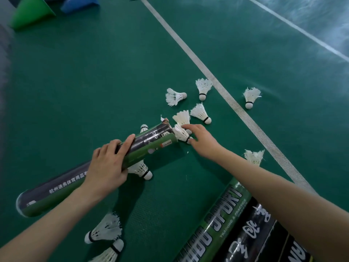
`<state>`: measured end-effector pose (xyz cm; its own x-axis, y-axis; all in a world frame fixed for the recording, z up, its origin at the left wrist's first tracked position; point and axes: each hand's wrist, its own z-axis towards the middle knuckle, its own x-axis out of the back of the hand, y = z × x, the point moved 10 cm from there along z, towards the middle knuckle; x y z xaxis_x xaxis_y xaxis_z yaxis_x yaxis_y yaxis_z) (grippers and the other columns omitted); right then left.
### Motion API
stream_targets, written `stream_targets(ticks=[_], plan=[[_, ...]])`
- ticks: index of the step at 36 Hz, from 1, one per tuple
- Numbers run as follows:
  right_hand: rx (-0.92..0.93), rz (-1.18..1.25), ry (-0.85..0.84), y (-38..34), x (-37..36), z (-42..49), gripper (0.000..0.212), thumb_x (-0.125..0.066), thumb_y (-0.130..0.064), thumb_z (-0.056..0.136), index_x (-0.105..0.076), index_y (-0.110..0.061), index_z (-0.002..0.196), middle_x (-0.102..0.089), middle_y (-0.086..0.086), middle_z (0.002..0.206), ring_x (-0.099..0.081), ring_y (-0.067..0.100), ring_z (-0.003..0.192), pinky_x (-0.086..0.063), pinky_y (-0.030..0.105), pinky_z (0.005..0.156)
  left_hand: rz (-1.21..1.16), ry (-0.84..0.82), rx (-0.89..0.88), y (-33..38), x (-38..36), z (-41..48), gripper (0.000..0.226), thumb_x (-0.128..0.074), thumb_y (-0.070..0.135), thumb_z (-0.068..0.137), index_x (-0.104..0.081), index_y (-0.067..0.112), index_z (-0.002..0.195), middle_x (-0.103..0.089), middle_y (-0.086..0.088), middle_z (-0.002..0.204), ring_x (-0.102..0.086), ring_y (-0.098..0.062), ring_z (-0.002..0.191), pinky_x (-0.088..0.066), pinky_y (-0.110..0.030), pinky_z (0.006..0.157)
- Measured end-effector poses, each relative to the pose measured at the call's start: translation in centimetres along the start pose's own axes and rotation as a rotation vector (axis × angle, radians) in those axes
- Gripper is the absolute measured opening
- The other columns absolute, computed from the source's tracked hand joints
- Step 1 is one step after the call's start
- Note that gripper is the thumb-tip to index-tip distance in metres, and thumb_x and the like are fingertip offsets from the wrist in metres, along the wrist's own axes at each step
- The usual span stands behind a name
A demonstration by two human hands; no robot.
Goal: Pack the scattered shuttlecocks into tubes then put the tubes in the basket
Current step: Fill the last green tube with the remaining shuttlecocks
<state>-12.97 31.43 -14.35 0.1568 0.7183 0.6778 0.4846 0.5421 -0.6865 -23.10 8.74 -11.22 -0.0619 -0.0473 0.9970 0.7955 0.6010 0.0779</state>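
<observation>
Plenty of room out here on the wide green court floor point(94, 82), with one white woven boundary line point(243, 114) slanting across on the right and nothing fencing the work in; a big green-and-black printed tube point(226, 220) lies flat at bottom right, not yet in any basket, and no basket shows at all; the left hand point(107, 165) is wrapped firmly round the long green-and-black cardboard tube point(147, 146), mouth tipped toward the scatter; the right hand point(202, 138) pinches a white feather shuttlecock point(181, 132) right at that mouth, feeding it in; my read is early days, since around ten loose white feather shuttlecocks point(201, 88) lie near the hands.
</observation>
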Motion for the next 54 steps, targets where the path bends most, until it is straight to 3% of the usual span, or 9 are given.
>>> stream_targets(ticks=[7, 13, 17, 21, 25, 29, 39, 50, 54], plan=[[0.175, -0.671, -0.059, -1.8, -3.3, 2.3, 0.072, -0.048, 0.001, 0.087, -0.024, -0.030, 0.148, -0.003, 0.002, 0.159, -0.001, 0.026, 0.146, -0.014, 0.044, 0.116, -0.005, -0.006, 0.000, -2.0, -0.2, -0.8, 0.099, -0.078, 0.020, 0.069, -0.020, 0.028, 0.149, -0.051, -0.011, 0.117, -0.054, -0.033, 0.103, -0.040, -0.049, 0.095], [0.265, -0.812, 0.005, -2.6, -2.9, 0.7, 0.042, -0.050, 0.005, 0.087, -0.044, -0.012, 0.125, -0.017, 0.007, 0.154, -0.025, 0.026, 0.134, -0.029, 0.028, 0.074, -0.023, -0.018, -0.029, -1.8, -0.2, -1.7, 0.104, -0.083, 0.020, 0.063, -0.022, 0.028, 0.147, -0.053, -0.010, 0.116, -0.055, -0.032, 0.103, -0.042, -0.049, 0.094], [0.342, -0.849, 0.015, -2.5, -2.4, -0.7, 0.029, -0.047, -0.002, 0.093, -0.048, -0.010, 0.121, -0.026, 0.007, 0.151, -0.032, 0.028, 0.128, -0.030, 0.028, 0.069, -0.011, -0.027, -0.059, -1.3, -0.3, -2.1, 0.106, -0.084, 0.020, 0.060, -0.022, 0.028, 0.147, -0.053, -0.009, 0.115, -0.056, -0.032, 0.102, -0.043, -0.049, 0.094], [0.244, -0.532, 0.212, -1.9, 1.9, -1.8, 0.018, -0.052, -0.025, 0.097, -0.053, -0.009, 0.105, -0.046, 0.003, 0.133, -0.039, 0.023, 0.119, -0.037, 0.030, 0.093, 0.020, -0.032, -0.078, -0.4, -0.4, -2.2, 0.107, -0.084, 0.015, 0.057, -0.025, 0.026, 0.146, -0.055, -0.010, 0.113, -0.057, -0.032, 0.101, -0.044, -0.048, 0.091], [-0.088, 0.245, 0.362, 0.9, 6.0, -3.3, 0.012, -0.059, -0.027, 0.093, -0.056, -0.015, 0.091, -0.058, -0.002, 0.111, -0.049, 0.013, 0.101, -0.041, 0.024, 0.077, 0.042, -0.039, -0.063, 0.4, -0.3, -2.0, 0.104, -0.082, 0.015, 0.057, -0.030, 0.024, 0.146, -0.055, -0.010, 0.111, -0.057, -0.032, 0.098, -0.044, -0.047, 0.089], [-0.166, 0.674, 0.271, 1.8, 5.0, -3.9, 0.010, -0.063, -0.024, 0.091, -0.058, -0.015, 0.088, -0.062, 0.010, 0.095, -0.057, 0.022, 0.090, -0.048, 0.048, 0.097, 0.041, -0.041, -0.058, 1.5, -0.1, -1.7, 0.101, -0.082, 0.016, 0.058, -0.032, 0.023, 0.147, -0.055, -0.010, 0.111, -0.057, -0.032, 0.099, -0.044, -0.047, 0.089], [-0.170, 0.690, 0.136, 1.0, 1.8, -4.3, 0.002, -0.053, -0.022, 0.097, -0.052, -0.021, 0.099, -0.062, -0.001, 0.096, -0.057, 0.019, 0.097, -0.043, 0.048, 0.102, -0.014, -0.030, -0.081, 4.4, 0.2, -1.8, 0.098, -0.077, 0.019, 0.064, -0.024, 0.026, 0.147, -0.053, -0.009, 0.114, -0.055, -0.031, 0.101, -0.043, -0.045, 0.091], [-0.035, 0.574, 0.028, -3.3, -0.4, -4.5, 0.046, -0.030, -0.046, 0.100, -0.034, -0.024, 0.140, -0.051, -0.002, 0.130, -0.045, 0.012, 0.123, -0.032, 0.030, 0.105, -0.027, -0.064, -0.012, 4.2, 0.2, -0.3, 0.097, -0.070, 0.028, 0.076, -0.007, 0.034, 0.150, -0.044, -0.004, 0.125, -0.046, -0.026, 0.113, -0.033, -0.038, 0.100], [-0.141, 0.629, 0.188, -0.6, 0.9, -2.1, 0.028, -0.035, -0.041, 0.101, -0.051, -0.024, 0.117, -0.060, -0.002, 0.106, -0.057, 0.019, 0.108, -0.043, 0.045, 0.103, -0.008, -0.141, 0.025, 4.2, -0.3, 0.7, 0.095, -0.062, 0.033, 0.082, 0.004, 0.035, 0.149, -0.037, -0.004, 0.132, -0.040, -0.025, 0.121, -0.029, -0.037, 0.106]])
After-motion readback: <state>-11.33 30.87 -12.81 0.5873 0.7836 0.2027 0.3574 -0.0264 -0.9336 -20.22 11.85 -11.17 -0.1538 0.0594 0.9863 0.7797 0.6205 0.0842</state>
